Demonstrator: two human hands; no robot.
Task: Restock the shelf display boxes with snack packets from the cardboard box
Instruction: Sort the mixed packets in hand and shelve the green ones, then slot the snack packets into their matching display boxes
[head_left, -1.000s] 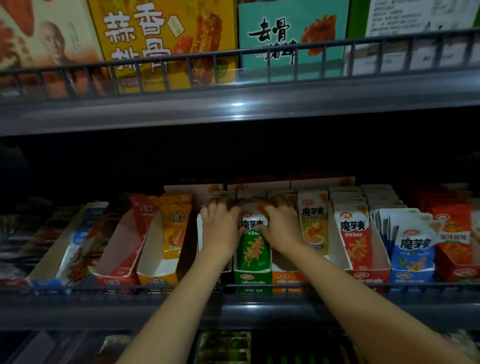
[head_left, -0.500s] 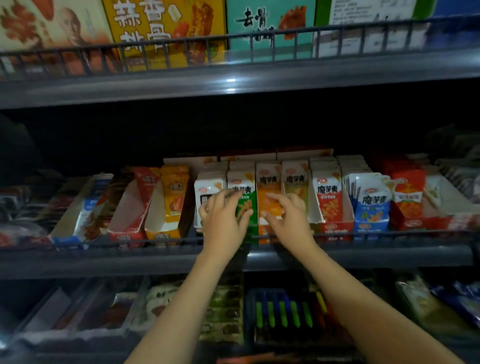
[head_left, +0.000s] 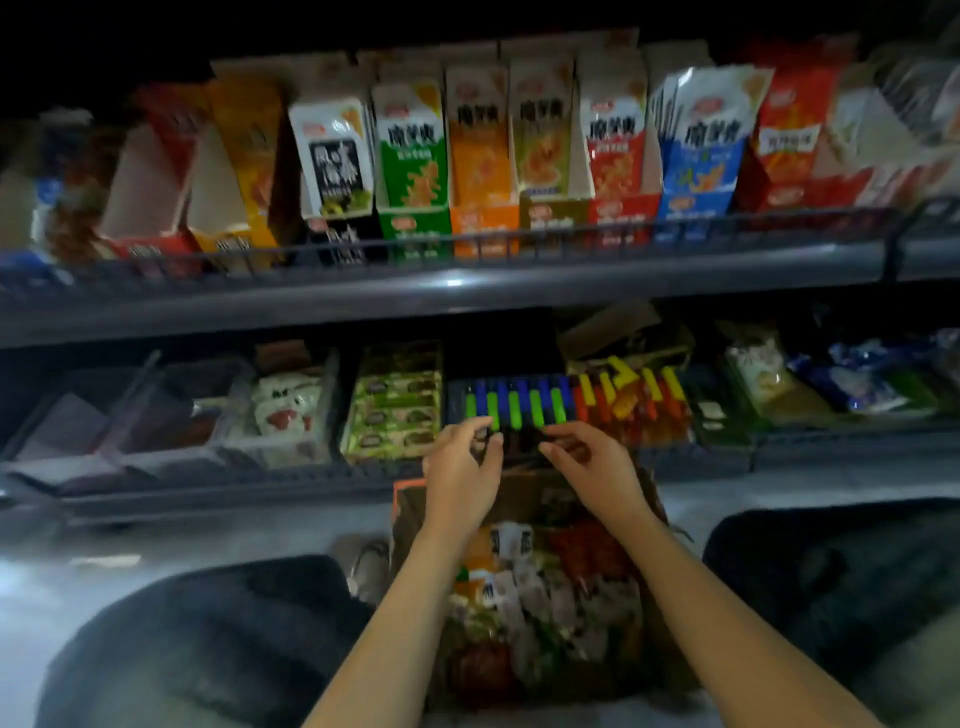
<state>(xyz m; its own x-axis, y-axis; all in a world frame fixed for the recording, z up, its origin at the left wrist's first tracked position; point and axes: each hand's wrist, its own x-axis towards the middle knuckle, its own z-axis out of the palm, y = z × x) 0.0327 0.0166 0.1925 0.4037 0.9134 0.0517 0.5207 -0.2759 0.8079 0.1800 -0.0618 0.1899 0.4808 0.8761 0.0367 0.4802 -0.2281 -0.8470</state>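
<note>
Hands over the box, about to take more packets

Head view: the box (head_left: 524, 571) sits on the floor between the person's knees, full of mixed packets (head_left: 550, 587). Both hands hover above its far edge, empty: the left hand (head_left: 460, 475) and right hand (head_left: 592, 470) have fingers loosely spread, gripping nothing. Above the box, the shelf (head_left: 452, 291) carries the display boxes (head_left: 483, 218), most of them well filled; the red one (head_left: 150, 208) and yellow one (head_left: 228, 208), up and left of the box, look low. To do this step well, I judge it best to pick out one flavour, gather a neat stack facing one way, and match it to its display box.
</note>
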